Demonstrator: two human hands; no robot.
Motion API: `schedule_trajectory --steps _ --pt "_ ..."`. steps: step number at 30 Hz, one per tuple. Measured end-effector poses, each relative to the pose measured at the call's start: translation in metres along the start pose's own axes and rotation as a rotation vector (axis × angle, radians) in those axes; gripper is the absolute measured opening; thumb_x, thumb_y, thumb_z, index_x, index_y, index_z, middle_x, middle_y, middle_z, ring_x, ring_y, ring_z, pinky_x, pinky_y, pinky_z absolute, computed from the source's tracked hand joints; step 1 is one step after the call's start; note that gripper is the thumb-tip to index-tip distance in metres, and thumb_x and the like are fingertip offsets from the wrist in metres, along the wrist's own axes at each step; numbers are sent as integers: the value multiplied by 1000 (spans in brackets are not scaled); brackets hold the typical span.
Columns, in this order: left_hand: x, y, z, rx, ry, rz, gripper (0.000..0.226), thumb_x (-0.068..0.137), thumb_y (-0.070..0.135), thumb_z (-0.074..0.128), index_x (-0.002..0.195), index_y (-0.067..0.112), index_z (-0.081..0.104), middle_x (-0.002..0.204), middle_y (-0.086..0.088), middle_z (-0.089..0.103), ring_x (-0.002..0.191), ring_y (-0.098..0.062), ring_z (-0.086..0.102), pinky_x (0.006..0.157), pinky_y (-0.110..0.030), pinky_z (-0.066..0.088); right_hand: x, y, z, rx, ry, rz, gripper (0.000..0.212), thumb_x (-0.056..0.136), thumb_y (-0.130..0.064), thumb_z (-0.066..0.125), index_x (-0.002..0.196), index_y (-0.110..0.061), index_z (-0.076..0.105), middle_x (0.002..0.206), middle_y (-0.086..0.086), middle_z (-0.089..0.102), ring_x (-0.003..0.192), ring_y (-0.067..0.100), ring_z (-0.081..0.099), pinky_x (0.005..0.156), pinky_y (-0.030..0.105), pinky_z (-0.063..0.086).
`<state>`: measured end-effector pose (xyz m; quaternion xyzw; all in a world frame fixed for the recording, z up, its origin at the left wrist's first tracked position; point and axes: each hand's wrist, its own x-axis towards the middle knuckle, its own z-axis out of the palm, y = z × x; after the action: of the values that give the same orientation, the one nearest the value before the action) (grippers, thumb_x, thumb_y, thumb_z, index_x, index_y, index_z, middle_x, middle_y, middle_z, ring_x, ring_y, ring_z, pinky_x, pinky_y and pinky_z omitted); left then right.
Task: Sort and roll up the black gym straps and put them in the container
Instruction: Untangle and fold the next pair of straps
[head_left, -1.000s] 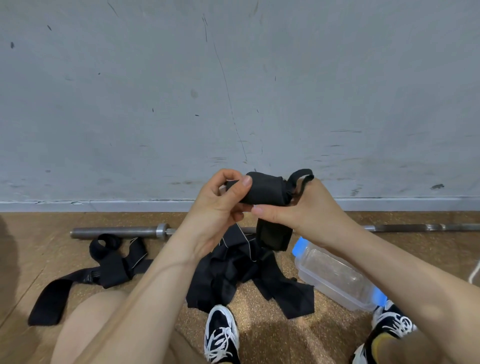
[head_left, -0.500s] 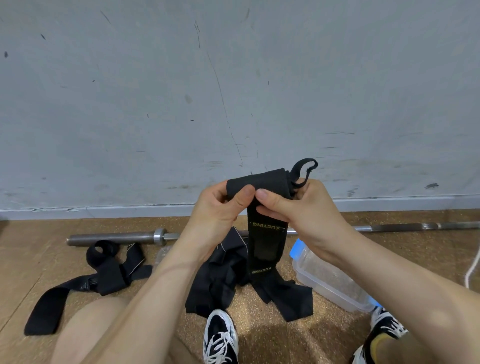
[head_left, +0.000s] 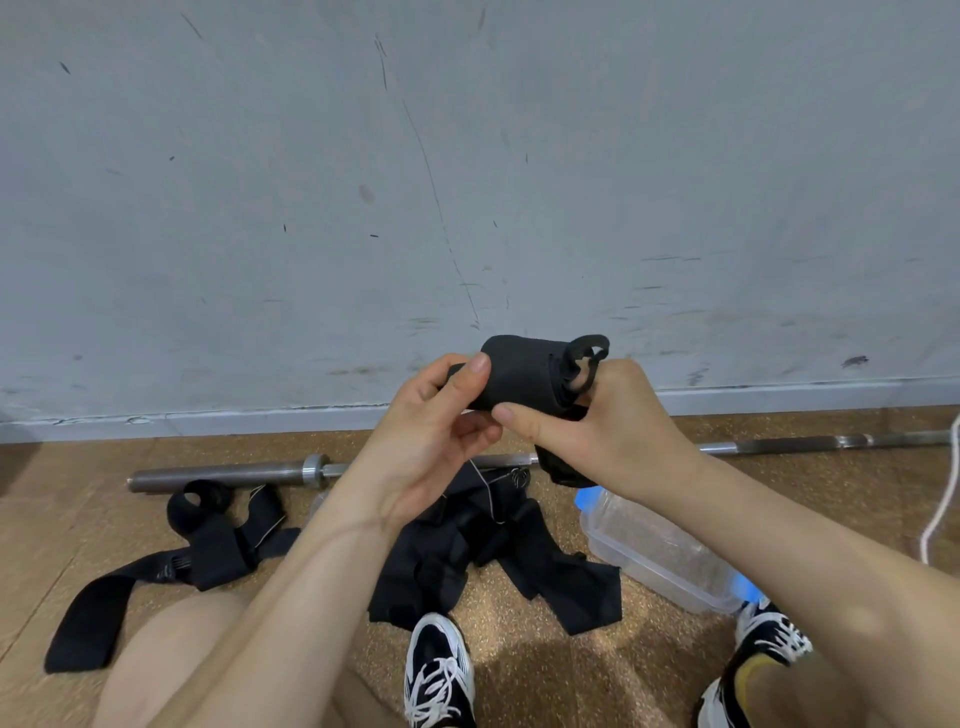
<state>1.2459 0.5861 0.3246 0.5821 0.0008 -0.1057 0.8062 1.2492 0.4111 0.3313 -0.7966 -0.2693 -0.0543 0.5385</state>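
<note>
**One strap rolled in the hands, the rest loose on the floor**

The rolled strap (head_left: 519, 376) is black woven fabric wound into a thick roll. It lies crosswise just above frame centre, gripped by the left hand (head_left: 431, 441) at its left end and the right hand (head_left: 613, 431) at its right. A thin loop (head_left: 572, 353) sticks up from the right end, and a short unrolled tail (head_left: 558, 467) hangs under the right hand. A pile of straps (head_left: 483, 556) lies tangled on the floor at lower centre. A long strap (head_left: 208, 545), looped at its far end, stretches flat toward the lower left. The container (head_left: 654, 551), clear plastic with blue clips, lies at lower right, just beside the pile.
</note>
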Motion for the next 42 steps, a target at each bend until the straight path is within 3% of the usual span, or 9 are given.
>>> schedule_trajectory --steps 4,8,13,21,27,33,36,39,42 --pt "0 7 -1 -111 17 -18 15 79 24 64 81 14 53 81 -1 70 72 -13 69 66 -23 56 1 -6 -2 115 -126 95 18 93 -33 65 109 -36 71 89 -22 71 85 -6 64 78 13 47" --pt "1 5 1 -106 31 -13 24 76 15 67 71 16 43 71 -1 64 68 -12 65 60 -22 54 5 -5 0 387 -115 336 44 78 -51 64 121 -45 59 122 -9 65 105 5 66 91 30 57" --pt "3 0 5 -88 38 -1 24 73 8 69 73 15 46 76 -5 70 70 -15 68 66 -23 55 4 -3 4 452 -44 460 41 92 -22 67 130 -34 58 112 -4 62 102 14 68 89 34 59" --pt "1 -7 20 -131 167 33 18 91 1 62 89 14 49 72 -5 63 69 -19 68 73 -31 59 9 -13 0 147 35 359 55 85 -20 77 129 -39 50 96 -9 66 83 2 67 82 23 57" --pt "-1 -27 54 -428 277 86 10 95 17 60 93 13 50 103 -16 73 102 -30 71 87 -35 59 13 -10 8 689 340 472 58 81 0 77 122 -26 46 95 8 77 88 21 75 73 24 58" --pt "-3 -15 46 404 158 -36 11 97 27 61 101 22 69 88 -3 76 72 -18 74 63 -26 57 32 5 -33 -56 134 472 27 87 -14 67 113 -18 61 95 3 73 89 24 71 84 44 58" --pt "1 -5 34 789 294 278 21 88 34 71 109 36 67 82 8 67 75 -6 65 71 -24 53 30 0 -52 -203 -234 408 16 91 -15 63 107 -21 64 91 1 70 82 18 69 74 37 57" --pt "4 1 23 782 177 354 59 81 41 76 133 45 47 116 15 59 113 2 54 94 -16 43 25 -11 -49 -358 -462 255 19 91 -21 64 110 -24 65 92 -3 69 85 13 64 80 38 52" --pt "8 6 24 676 -13 222 43 80 44 71 121 35 61 108 12 71 107 -6 64 86 -16 48 25 -14 -46 -311 -372 248 28 82 -19 74 108 -27 70 81 3 71 74 13 65 70 34 51"
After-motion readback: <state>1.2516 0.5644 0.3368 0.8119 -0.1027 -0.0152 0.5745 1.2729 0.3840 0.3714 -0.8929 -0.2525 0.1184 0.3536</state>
